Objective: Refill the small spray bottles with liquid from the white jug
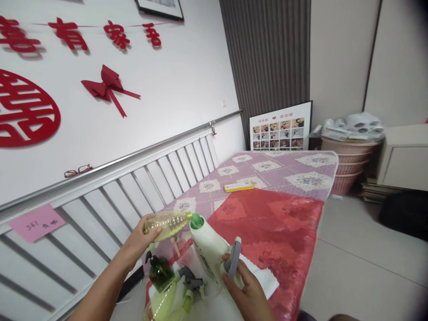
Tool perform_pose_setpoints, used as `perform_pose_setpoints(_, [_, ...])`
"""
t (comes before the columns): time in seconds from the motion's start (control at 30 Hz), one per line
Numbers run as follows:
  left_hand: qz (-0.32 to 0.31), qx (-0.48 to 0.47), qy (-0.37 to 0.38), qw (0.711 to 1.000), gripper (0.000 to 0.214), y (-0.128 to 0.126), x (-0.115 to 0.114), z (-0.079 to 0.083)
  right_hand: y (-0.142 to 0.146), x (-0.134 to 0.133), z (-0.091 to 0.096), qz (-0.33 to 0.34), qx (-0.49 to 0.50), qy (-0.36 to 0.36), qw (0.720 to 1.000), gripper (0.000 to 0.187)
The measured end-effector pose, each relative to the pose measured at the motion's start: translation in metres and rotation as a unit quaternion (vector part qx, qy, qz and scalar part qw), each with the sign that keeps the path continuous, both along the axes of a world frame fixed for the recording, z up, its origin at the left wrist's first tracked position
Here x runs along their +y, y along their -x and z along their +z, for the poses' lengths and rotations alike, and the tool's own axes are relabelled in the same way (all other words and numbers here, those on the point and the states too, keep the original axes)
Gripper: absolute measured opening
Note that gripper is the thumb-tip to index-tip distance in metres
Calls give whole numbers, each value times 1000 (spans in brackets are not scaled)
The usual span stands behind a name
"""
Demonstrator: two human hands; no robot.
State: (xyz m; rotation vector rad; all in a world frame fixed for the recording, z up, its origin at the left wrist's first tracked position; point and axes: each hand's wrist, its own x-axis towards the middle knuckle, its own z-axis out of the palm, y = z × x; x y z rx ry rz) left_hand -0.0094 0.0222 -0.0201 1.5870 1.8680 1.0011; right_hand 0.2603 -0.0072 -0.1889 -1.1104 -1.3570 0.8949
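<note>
My left hand (143,238) is wrapped round a ridged, see-through yellowish bottle (169,223), tipped nearly level. Its neck points into the green mouth of a tall whitish jug (209,245), and a thin stream seems to run between them. The jug leans toward the bottle. My right hand (245,285) has its fingers closed round the jug's grey handle (233,258). Below the bottle stand a dark green pump bottle (160,273) and yellow-green spray bottles (162,303) with dark trigger heads (191,281). A white cloth or sheet (269,278) lies beside the jug.
A red translucent cover (284,240) lies over the patterned tablecloth (267,166), with a yellow-and-white flat box (239,186) on it. White slatted railing (140,187) runs along the left. Pink baskets (349,171) stand beyond the table at right.
</note>
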Motion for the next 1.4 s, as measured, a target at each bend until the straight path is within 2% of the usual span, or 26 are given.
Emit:
perform_pose_setpoints(0.57, [5, 20, -4, 1000, 64, -1, 1, 3, -1, -1, 0, -6, 14, -2, 1000, 37])
perform_pose_setpoints(1.4, [-6, 32, 11, 999, 62, 4, 5, 0, 0, 0, -2, -17, 15, -17, 1000, 34])
